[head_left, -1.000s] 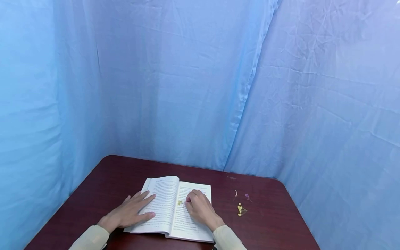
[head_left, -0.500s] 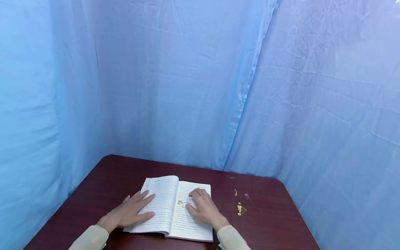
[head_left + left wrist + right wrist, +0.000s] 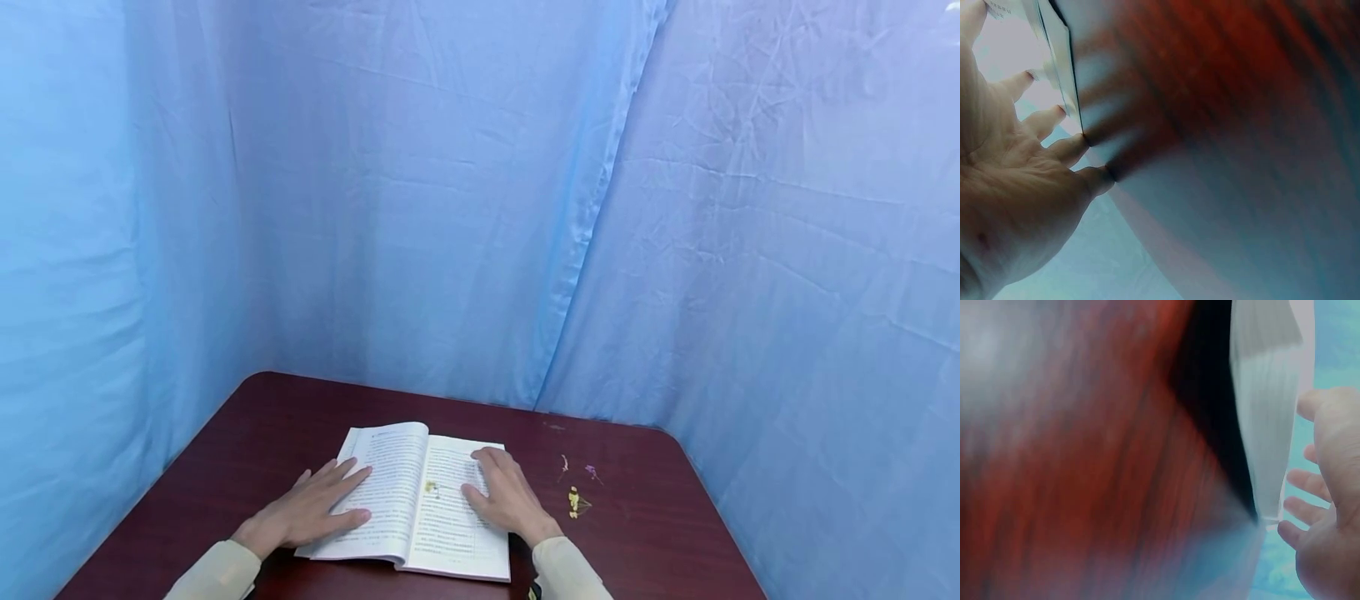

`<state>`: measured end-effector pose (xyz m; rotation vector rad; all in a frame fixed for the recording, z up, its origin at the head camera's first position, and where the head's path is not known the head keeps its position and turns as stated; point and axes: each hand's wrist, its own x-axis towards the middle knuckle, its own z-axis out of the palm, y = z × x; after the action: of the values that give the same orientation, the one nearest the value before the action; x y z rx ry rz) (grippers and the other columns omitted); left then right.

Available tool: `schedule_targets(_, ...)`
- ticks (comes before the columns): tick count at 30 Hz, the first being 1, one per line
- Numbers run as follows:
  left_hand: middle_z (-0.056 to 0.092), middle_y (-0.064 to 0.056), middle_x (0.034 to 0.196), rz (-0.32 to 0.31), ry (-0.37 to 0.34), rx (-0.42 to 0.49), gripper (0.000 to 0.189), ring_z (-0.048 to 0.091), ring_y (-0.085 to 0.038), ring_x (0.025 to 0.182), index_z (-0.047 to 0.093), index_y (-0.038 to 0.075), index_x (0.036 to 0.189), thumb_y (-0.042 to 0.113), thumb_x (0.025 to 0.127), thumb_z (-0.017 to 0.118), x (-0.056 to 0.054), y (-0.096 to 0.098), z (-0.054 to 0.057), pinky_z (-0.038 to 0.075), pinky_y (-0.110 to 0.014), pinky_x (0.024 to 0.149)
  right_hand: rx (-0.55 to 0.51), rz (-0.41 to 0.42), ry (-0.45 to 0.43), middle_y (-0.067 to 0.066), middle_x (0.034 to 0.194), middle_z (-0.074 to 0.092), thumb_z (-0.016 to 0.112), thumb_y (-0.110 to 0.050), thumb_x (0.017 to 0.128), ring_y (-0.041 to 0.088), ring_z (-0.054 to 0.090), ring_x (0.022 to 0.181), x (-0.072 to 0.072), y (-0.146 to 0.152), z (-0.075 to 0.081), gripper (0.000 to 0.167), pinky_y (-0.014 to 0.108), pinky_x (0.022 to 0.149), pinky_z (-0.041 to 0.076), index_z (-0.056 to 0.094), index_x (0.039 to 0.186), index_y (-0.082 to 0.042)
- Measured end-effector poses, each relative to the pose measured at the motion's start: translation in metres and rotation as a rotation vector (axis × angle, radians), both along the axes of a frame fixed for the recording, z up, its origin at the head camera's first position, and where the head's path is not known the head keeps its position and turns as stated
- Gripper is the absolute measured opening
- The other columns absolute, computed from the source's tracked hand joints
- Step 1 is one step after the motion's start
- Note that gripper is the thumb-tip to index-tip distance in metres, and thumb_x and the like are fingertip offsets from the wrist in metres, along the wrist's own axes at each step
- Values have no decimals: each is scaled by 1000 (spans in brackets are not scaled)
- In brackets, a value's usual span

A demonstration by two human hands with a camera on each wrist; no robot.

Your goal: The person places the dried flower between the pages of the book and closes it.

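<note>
An open book [image 3: 450, 546] with printed pages lies on the dark red table. My left hand [image 3: 311, 507] rests on its left page with the fingers spread; in the left wrist view the outer fingers of that hand [image 3: 1022, 156] reach past the page edge. A small dried yellow flower [image 3: 431, 487] lies on the right page near the fold. To the right of it, my right hand [image 3: 512, 498] is over the page's outer edge, fingers relaxed and holding nothing. The right wrist view shows that hand [image 3: 1332, 487] beside the book's thick page block [image 3: 1266, 419].
Right of the book, on the table [image 3: 645, 533], lie more dried flowers: a pale pink sprig [image 3: 565, 467], a purple one [image 3: 593, 474] and a yellow one with a stem [image 3: 574, 502]. Blue curtains [image 3: 420, 208] hang behind the table.
My right hand has come away from beside the small yellow flower, its fingers loosening, and moved right to the page's outer edge. The flower stays on the page; my left hand keeps its place.
</note>
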<state>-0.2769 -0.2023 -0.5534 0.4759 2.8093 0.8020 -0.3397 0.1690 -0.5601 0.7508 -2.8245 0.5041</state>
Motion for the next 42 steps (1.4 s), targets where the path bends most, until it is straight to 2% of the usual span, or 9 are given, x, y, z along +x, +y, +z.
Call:
schedule_targets(7, 38, -27, 182, 8, 5, -6, 87, 28, -61, 169, 48, 15, 173, 67, 105, 67, 1, 1, 2, 19, -89, 130, 25, -25, 32, 23, 154, 64, 76, -27, 107, 41, 59, 149, -9, 10, 1, 52, 61, 127, 48, 63, 150, 1)
schedule_targets(19, 37, -27, 182, 10, 0, -7, 88, 28, -61, 169, 47, 15, 173, 67, 105, 67, 1, 2, 3, 18, -89, 130, 13, -48, -49, 33, 163, 58, 73, -26, 109, 49, 55, 155, -23, 21, 6, 61, 65, 127, 47, 57, 157, 9)
schedule_targets(27, 37, -26, 182, 14, -3, -13, 89, 28, -61, 169, 47, 15, 173, 68, 105, 67, 1, 2, 3, 18, -89, 130, -14, -62, -180, 31, 168, 53, 71, -31, 111, 48, 57, 154, -32, 24, 9, 65, 66, 127, 48, 54, 161, 7)
schedule_targets(36, 37, -26, 182, 16, -6, -15, 89, 28, -61, 169, 47, 15, 173, 68, 104, 67, 1, 2, 4, 17, -89, 130, 2, -88, -220, 29, 170, 51, 72, -36, 111, 49, 53, 157, -34, 27, 13, 71, 67, 128, 47, 51, 165, 4)
schedule_targets(42, 38, -27, 181, 17, -1, -19, 89, 28, -62, 168, 48, 14, 173, 68, 104, 67, 2, 3, 4, 18, -90, 130, 10, -105, -217, 29, 170, 52, 72, -41, 110, 50, 53, 156, -37, 32, 10, 73, 67, 127, 47, 51, 165, 2)
